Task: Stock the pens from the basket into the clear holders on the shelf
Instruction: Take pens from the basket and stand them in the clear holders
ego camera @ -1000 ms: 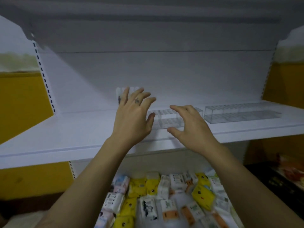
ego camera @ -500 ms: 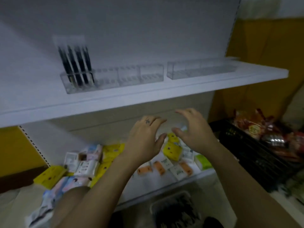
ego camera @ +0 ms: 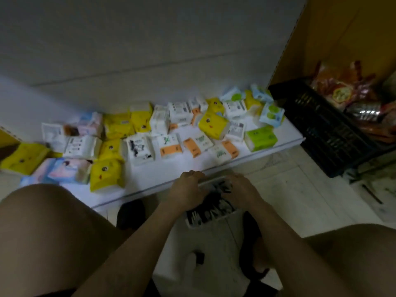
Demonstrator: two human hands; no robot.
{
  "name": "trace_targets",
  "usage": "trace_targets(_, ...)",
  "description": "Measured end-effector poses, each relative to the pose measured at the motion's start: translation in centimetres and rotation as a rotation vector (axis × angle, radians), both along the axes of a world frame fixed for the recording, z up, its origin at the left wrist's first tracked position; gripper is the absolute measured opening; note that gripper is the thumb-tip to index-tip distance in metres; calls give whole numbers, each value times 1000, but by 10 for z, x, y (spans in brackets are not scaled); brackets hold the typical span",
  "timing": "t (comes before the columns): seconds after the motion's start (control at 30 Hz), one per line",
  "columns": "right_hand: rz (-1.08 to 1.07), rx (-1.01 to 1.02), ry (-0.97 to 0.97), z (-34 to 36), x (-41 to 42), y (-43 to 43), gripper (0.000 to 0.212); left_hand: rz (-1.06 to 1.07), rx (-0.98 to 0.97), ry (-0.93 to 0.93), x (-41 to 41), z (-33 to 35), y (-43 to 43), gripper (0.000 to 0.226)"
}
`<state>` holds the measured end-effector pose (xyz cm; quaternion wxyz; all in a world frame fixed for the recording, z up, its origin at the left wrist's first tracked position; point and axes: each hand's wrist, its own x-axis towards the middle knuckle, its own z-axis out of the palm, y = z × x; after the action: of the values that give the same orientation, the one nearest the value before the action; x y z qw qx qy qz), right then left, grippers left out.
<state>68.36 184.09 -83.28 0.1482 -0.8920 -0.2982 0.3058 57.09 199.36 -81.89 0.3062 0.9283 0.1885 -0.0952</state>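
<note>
Head view looks straight down at a crouching person, whose left knee [ego camera: 42, 221] fills the near-left corner. Beyond it, a low white shelf [ego camera: 150, 179] carries a scatter of small tissue packs [ego camera: 212, 125], yellow, white, orange and green.

At centre, on the floor just in front of that shelf, sits the white basket [ego camera: 214, 219]. Its long axis runs away from the person, angled slightly to the right. Inside it, the pens [ego camera: 211, 207] form a dark jumble, too blurred to tell which way any one points.

The left hand [ego camera: 188, 187] reaches into the basket's far-left side with fingers curled downward; whether it grips anything cannot be told. The right hand [ego camera: 241, 189] reaches in just beside it, over the pens, and its grasp is equally unclear.

Further right is the right knee [ego camera: 353, 243]. Beyond it a black crate [ego camera: 327, 133] holds red snack packets [ego camera: 342, 93].
</note>
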Motion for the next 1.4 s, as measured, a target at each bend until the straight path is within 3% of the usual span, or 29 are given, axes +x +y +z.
trace_targets(0.07,11,-42,106,-26,-9,-7,14,9,-49,55,-3,-29,-3,30)
trace_targets(0.13,-4,-35,169,-54,-18,-21,8,68,-106,151,-10,-57,-8,31)
trace_targets(0.23,-26,-78,280,-89,-26,-36,41,157,-192,259,-27,-102,-19,32)
trace_targets(0.43,4,-101,329,-121,-24,-15,34,329,-309,431,-49,-154,-41,43)
trace_targets(0.6,-25,-108,288,-148,-28,6,21,375,-276,329,-24,-179,-48,14)
trace_targets(0.7,-5,-123,293,-155,-32,9,24,289,-261,278,-20,-191,-43,30)
trace_targets(0.8,-62,-189,336,-157,-33,8,30,16,-250,477,-28,-196,-38,64)
trace_targets(0.9,-78,-151,414,-163,-32,10,22,-19,-234,547,-32,-195,-42,74)
trace_targets(0.97,-113,-118,426,-165,-31,10,30,-5,-174,520,-28,-193,-49,69)
trace_targets(1.13,-228,-64,327,-166,-31,4,31,-104,191,465,-7,-192,-52,54)
trace_targets(1.27,-377,58,278,-164,-33,7,12,7,86,415,-1,-198,-49,30)
trace_targets(1.33,-429,95,267,-161,-31,6,21,194,-27,370,-1,-201,-45,17)
trace_targets(1.4,-463,127,248,-158,-28,8,26,388,-155,359,-2,-198,-40,18)
